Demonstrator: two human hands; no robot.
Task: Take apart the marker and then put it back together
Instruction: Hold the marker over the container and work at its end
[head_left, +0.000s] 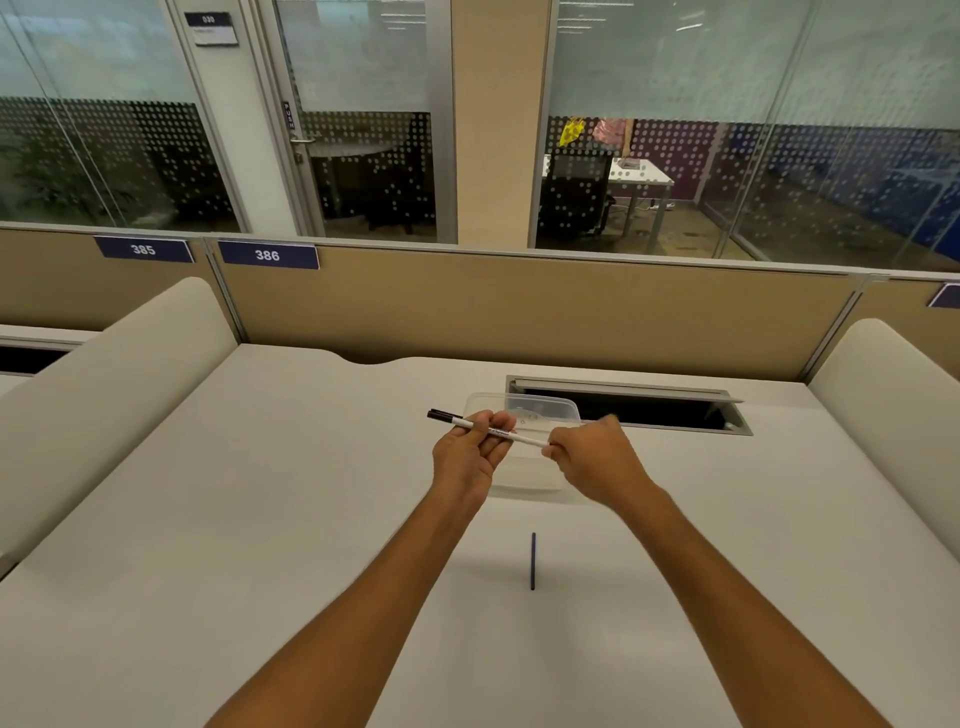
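We sit at a desk (260, 493) with both arms stretched forward over its middle. Our left hand (470, 452) and right hand (592, 462) meet above the desk, each gripping one marker (488, 428) that runs between them, its capped end poking out left of the left hand. Just behind the hands a container (540, 408) lies on the desk. Behind it, to the right, is a cable slot (649, 410). Nearer us, between our forearms, a thin rod (533, 561) lies on the desk. A partition (519, 312) stands behind the desk.

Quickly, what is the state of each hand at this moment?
Left hand: closed on the slim white marker with a black cap, near its middle.
Right hand: closed around the marker's other end.
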